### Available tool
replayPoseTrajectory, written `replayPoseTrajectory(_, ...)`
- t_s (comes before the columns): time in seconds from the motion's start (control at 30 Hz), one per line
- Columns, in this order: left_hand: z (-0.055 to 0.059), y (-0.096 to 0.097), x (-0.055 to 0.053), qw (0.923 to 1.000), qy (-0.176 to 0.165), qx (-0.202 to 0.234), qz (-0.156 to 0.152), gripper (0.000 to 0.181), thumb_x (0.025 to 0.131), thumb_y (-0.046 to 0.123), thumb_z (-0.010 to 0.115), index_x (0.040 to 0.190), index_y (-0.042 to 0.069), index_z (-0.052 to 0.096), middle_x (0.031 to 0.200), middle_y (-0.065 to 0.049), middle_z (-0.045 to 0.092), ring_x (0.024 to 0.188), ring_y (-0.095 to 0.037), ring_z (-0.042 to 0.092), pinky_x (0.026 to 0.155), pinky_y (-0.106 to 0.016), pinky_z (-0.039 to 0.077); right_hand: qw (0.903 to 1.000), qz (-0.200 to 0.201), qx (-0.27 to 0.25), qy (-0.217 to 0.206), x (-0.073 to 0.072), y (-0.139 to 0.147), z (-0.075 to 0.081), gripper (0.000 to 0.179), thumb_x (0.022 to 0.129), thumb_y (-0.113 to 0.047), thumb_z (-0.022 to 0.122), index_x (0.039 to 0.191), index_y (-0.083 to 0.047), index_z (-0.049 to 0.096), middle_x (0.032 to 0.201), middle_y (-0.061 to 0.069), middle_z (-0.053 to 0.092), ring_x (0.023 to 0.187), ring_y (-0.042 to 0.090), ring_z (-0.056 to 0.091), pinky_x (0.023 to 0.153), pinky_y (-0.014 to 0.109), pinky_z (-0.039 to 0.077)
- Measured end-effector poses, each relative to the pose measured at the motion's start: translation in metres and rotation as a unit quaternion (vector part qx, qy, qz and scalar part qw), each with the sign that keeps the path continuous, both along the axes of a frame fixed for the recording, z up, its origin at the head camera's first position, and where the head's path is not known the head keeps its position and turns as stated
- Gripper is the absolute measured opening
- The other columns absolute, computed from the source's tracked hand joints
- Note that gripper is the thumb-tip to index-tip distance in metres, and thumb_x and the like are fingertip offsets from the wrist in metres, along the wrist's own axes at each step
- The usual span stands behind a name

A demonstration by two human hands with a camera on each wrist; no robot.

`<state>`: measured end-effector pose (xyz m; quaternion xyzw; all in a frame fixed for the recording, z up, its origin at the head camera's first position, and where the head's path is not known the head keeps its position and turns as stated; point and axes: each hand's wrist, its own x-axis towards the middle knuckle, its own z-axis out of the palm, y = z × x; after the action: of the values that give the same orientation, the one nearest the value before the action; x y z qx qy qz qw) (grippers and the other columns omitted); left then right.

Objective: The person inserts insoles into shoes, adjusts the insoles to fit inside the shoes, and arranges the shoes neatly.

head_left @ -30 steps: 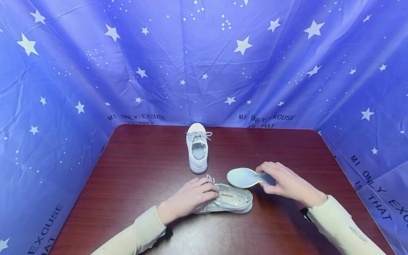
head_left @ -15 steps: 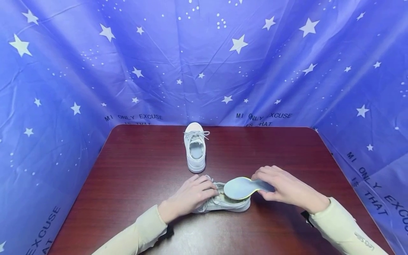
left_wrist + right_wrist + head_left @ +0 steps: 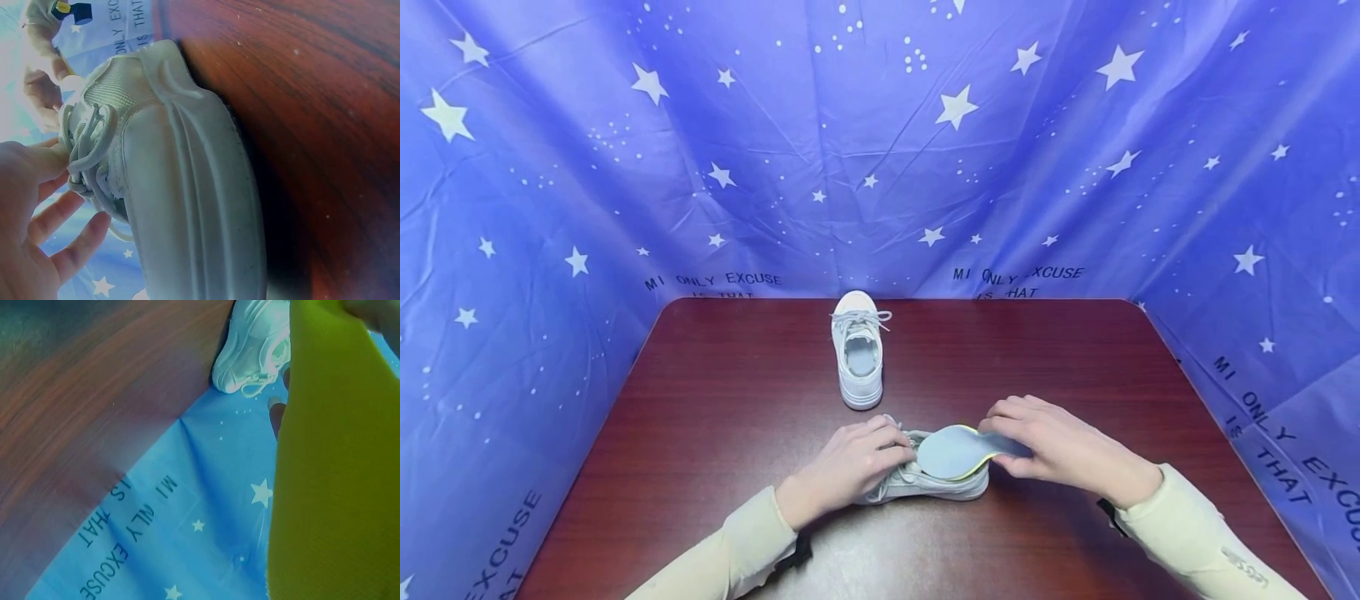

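A light grey lace-up sneaker [image 3: 925, 486] lies sideways on the table, toe toward the left. My left hand [image 3: 859, 458] grips it by the laces and tongue; in the left wrist view the thumb reaches the laces [image 3: 94, 140] while other fingers spread behind. Over the shoe's opening lies an insole [image 3: 953, 454], grey-blue on top with a yellow edge. My right hand [image 3: 1048, 442] pinches its narrow heel end, the wide end pointing left into the collar. Its yellow underside [image 3: 340, 462] fills much of the right wrist view. Inside, the shoe is mostly hidden.
A second white sneaker [image 3: 859, 358] stands upright near the far edge of the dark red wooden table [image 3: 715, 383], toe away from me, with a grey insole visible inside. A blue star-printed curtain [image 3: 820, 150] encloses the back and both sides.
My right hand has brought the insole leftward and down, from beyond the shoe's rear to over its opening. The left hand stays at the laces. The view has shifted slightly.
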<state>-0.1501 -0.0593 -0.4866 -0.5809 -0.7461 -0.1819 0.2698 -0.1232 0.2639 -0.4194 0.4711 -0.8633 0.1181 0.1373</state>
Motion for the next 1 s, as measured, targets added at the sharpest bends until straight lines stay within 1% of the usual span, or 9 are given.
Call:
replayPoseTrajectory(0.2,-0.001,0.0,0.0,1.0,-0.004,0.002,0.002,0.016,0.088,0.011,0.074,0.104,0.014,0.077,0.107,0.003,0.071,0.102,-0.016,0.064,0.091,-0.026,0.055,0.9999,0.009,0.0,-0.005,0.001,-0.006,-0.003,0.033,0.079,-0.016,0.08,0.111,-0.01,0.073,0.102,-0.007,0.065,0.091,0.01,0.058,0.08,0.028,0.048)
replayPoseTrajectory(0.4,-0.002,0.0,0.001,1.0,-0.003,-0.002,0.002,0.018,0.088,0.011,0.075,0.105,0.015,0.078,0.108,0.003,0.071,0.104,-0.016,0.065,0.096,-0.027,0.054,0.9996,0.016,-0.006,-0.024,0.003,-0.011,-0.008,0.033,0.082,-0.016,0.079,0.113,-0.01,0.072,0.104,-0.007,0.065,0.094,0.009,0.059,0.082,0.026,0.049)
replayPoseTrajectory(0.7,-0.002,0.0,0.001,1.0,-0.001,0.0,0.005,0.017,0.089,0.012,0.075,0.105,0.015,0.077,0.106,0.004,0.071,0.104,-0.017,0.065,0.095,-0.028,0.052,0.9995,0.022,-0.006,-0.023,0.002,-0.029,-0.022,0.032,0.084,-0.017,0.077,0.113,-0.007,0.071,0.103,-0.005,0.064,0.093,0.01,0.057,0.082,0.028,0.05)
replayPoseTrajectory(0.83,-0.004,0.0,0.001,1.0,0.002,0.0,0.01,0.016,0.089,0.015,0.075,0.105,0.016,0.078,0.106,0.006,0.071,0.104,-0.018,0.065,0.092,-0.03,0.051,0.9994,0.014,0.015,-0.03,0.003,-0.038,-0.027,0.037,0.084,-0.021,0.079,0.117,-0.007,0.069,0.105,-0.004,0.064,0.094,0.01,0.056,0.082,0.028,0.05)
replayPoseTrajectory(1.0,-0.004,0.001,0.002,0.9999,0.007,0.001,0.014,0.015,0.089,0.017,0.075,0.105,0.017,0.078,0.107,0.006,0.072,0.104,-0.018,0.066,0.092,-0.03,0.05,0.9983,-0.015,0.043,-0.035,0.006,-0.039,-0.026,0.049,0.082,-0.032,0.084,0.121,-0.006,0.069,0.107,-0.004,0.064,0.095,0.011,0.057,0.083,0.03,0.052)
